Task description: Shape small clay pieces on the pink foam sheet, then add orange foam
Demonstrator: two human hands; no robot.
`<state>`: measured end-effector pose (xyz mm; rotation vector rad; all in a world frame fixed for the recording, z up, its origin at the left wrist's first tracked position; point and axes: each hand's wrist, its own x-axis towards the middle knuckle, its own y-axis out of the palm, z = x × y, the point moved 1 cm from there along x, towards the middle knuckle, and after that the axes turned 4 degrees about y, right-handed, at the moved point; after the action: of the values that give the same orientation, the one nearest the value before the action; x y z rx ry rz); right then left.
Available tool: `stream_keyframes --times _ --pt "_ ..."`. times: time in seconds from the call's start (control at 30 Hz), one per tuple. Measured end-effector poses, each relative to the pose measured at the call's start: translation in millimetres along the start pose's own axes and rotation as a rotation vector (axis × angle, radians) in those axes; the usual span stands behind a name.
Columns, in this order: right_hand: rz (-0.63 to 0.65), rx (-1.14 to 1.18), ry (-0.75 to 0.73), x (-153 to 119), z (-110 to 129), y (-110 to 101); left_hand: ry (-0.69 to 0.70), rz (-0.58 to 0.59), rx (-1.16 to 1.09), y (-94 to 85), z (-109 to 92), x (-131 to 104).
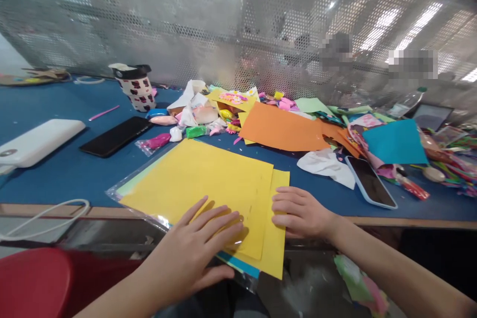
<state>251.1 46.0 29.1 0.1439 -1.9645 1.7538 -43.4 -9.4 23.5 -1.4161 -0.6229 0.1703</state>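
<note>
A clear plastic sleeve [128, 190] of coloured sheets lies over the table's front edge, its near corner jutting out past it. Yellow paper [194, 171] shows on top, with green and blue sheets peeking out at the sides. My left hand [203, 236] rests on the near part of the sleeve, fingers spread and stretched out. At the right, a yellow sheet [276, 248] sticks out beyond the stack. My right hand [301, 211] has its fingers bent over that sheet's right edge; its thumb is hidden.
Behind the sleeve lie orange paper [285, 129] and assorted craft scraps. A white phone [370, 184] and blue paper [395, 141] are at right. At left are a black phone [117, 136], a power bank [40, 141] and a patterned cup [137, 89]. A red stool [33, 283] stands below.
</note>
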Motion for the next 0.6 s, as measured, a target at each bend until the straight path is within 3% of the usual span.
stream_keyframes --times 0.2,0.3,0.47,0.6 --pt "0.094 0.221 0.197 -15.2 5.8 0.6 0.070 -0.147 0.063 11.5 -18.1 26.4" --pt "0.095 0.148 0.153 -14.1 4.5 6.4 0.074 -0.170 0.090 15.4 -18.8 29.1" --pt "-0.078 -0.002 0.004 -8.4 4.9 8.7 0.020 -0.222 0.039 18.9 -17.9 28.5" --pt "0.027 0.011 0.159 -0.9 10.8 7.0 0.005 -0.213 0.026 18.6 -16.1 25.1"
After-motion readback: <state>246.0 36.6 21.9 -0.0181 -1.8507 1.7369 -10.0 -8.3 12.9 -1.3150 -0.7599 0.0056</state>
